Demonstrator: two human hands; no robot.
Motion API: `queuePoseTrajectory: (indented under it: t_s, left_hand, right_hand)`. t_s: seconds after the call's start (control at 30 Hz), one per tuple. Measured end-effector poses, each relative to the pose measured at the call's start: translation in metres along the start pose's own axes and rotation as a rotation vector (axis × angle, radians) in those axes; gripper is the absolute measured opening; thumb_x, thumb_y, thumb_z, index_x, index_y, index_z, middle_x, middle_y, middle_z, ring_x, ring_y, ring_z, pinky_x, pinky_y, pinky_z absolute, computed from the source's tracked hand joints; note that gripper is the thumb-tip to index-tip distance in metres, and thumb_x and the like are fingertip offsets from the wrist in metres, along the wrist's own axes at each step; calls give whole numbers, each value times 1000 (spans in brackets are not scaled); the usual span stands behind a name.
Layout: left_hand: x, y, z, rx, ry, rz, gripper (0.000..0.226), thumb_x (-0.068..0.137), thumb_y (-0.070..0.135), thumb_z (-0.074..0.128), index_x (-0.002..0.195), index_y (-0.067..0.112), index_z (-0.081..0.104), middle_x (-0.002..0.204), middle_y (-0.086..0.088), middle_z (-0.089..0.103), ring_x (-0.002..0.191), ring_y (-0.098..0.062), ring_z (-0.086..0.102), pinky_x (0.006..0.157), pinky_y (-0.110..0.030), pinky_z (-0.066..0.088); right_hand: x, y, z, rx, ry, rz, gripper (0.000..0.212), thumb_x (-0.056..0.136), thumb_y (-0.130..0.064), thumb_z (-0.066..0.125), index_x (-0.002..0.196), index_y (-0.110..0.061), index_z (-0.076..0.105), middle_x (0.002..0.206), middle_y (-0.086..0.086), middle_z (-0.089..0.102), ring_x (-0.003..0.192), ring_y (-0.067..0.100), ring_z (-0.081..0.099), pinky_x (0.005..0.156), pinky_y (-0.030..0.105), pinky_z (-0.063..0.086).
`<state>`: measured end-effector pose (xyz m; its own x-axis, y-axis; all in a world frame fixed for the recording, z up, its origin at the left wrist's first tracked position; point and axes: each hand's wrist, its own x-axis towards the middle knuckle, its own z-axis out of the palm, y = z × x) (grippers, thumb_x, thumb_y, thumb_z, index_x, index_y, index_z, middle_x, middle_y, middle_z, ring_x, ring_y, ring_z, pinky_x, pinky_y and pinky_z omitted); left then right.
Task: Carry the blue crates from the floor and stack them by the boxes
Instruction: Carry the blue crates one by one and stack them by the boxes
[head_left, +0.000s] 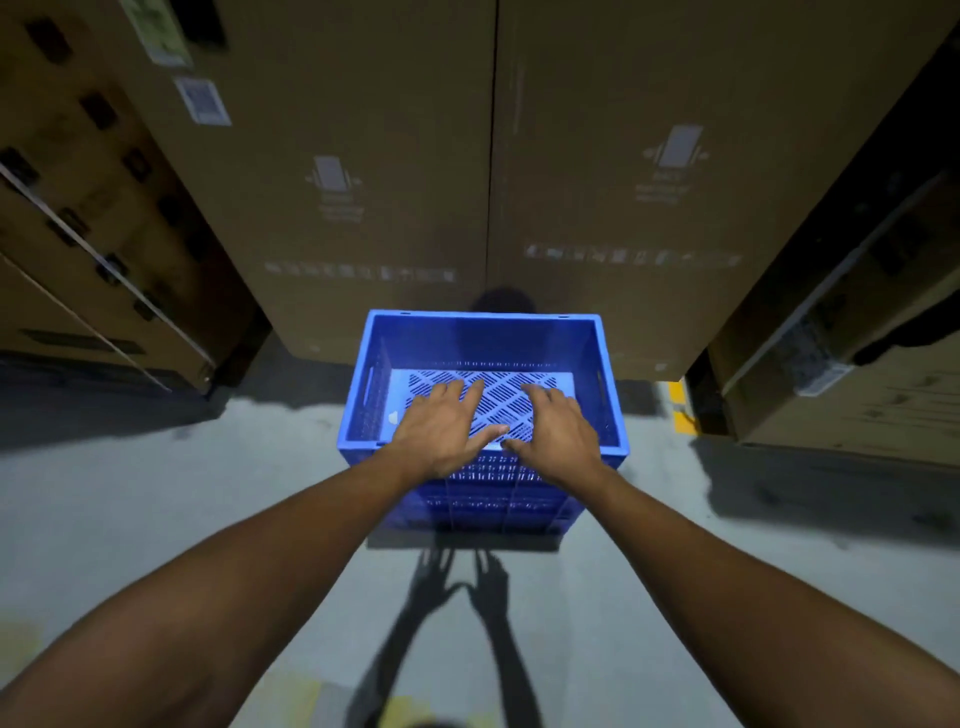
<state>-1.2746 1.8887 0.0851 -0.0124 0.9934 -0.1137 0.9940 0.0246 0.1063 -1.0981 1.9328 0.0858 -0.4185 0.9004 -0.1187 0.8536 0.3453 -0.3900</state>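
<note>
A blue plastic crate (483, 332) with slotted walls and a lattice bottom stands on the grey floor right in front of two tall cardboard boxes (395, 171). More blue crate walls show beneath it, so it seems to sit on top of a stack. My left hand (441, 428) and my right hand (558, 434) hover side by side over the crate's near rim, palms down, fingers spread. Neither hand holds anything, and their shadows fall on the floor below.
Large cardboard boxes (649, 171) wall off the far side. Strapped cartons (88, 218) stand at the left and another strapped carton (852, 322) at the right. Yellow floor marking (678, 410) shows near the right boxes. Grey concrete floor (182, 519) spreads to either side.
</note>
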Motion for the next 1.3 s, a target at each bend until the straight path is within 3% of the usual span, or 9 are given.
queuePoseTrajectory:
  t_s: [0.27, 0.43, 0.53, 0.63, 0.73, 0.87, 1.3]
  left_hand:
    - [-147, 50, -165, -335, 279, -19, 64, 97, 56, 37, 144, 14, 38, 143, -8, 45, 131, -28, 40, 104, -45, 40]
    - [-262, 78, -220, -515, 401, -52, 60, 97, 57, 37, 145, 21, 36, 147, 0, 42, 135, -17, 37, 106, -36, 35]
    - [-330, 92, -236, -593, 481, -63, 59, 98, 56, 37, 144, 20, 37, 144, 1, 45, 133, -16, 39, 108, -40, 37]
    - [-399, 110, -251, -659, 568, -44, 58, 97, 58, 36, 141, 22, 40, 141, 1, 48, 131, -16, 43, 104, -44, 42]
    - [-468, 126, -266, -678, 649, -20, 53, 99, 51, 40, 142, 20, 40, 142, -1, 47, 131, -17, 43, 106, -43, 41]
    - [-542, 142, -297, -667, 737, 23, 51, 98, 47, 42, 140, 18, 43, 138, -2, 50, 128, -17, 45, 105, -43, 42]
    - [-650, 238, -391, -543, 933, 259, 47, 98, 42, 47, 137, 17, 47, 133, -3, 53, 123, -16, 49, 99, -41, 45]
  right_hand:
    - [-130, -75, -140, 488, 340, 4, 71, 80, -50, 74, 138, -20, 48, 134, 3, 57, 121, 20, 55, 98, 42, 48]
    - [-250, -116, -190, 774, 494, 19, 51, 83, -41, 75, 127, -24, 56, 116, -7, 65, 107, 8, 61, 93, 37, 52]
    - [-321, -143, -211, 897, 528, -11, 46, 85, -39, 74, 125, -25, 57, 112, -8, 64, 103, 2, 62, 85, 22, 52]
    - [-390, -167, -229, 930, 584, -59, 44, 86, -37, 73, 124, -24, 58, 110, -8, 66, 100, -2, 62, 82, 14, 50]
    - [-456, -193, -240, 988, 619, -114, 43, 86, -35, 74, 123, -20, 61, 107, -2, 70, 99, 7, 66, 86, 28, 56]
    - [-531, -221, -259, 1019, 639, -170, 40, 83, -38, 74, 119, -23, 63, 103, -4, 71, 98, 8, 68, 87, 41, 57]
    - [-690, -240, -342, 959, 788, -388, 36, 87, -26, 73, 120, -16, 63, 103, -1, 71, 92, -3, 66, 78, 12, 51]
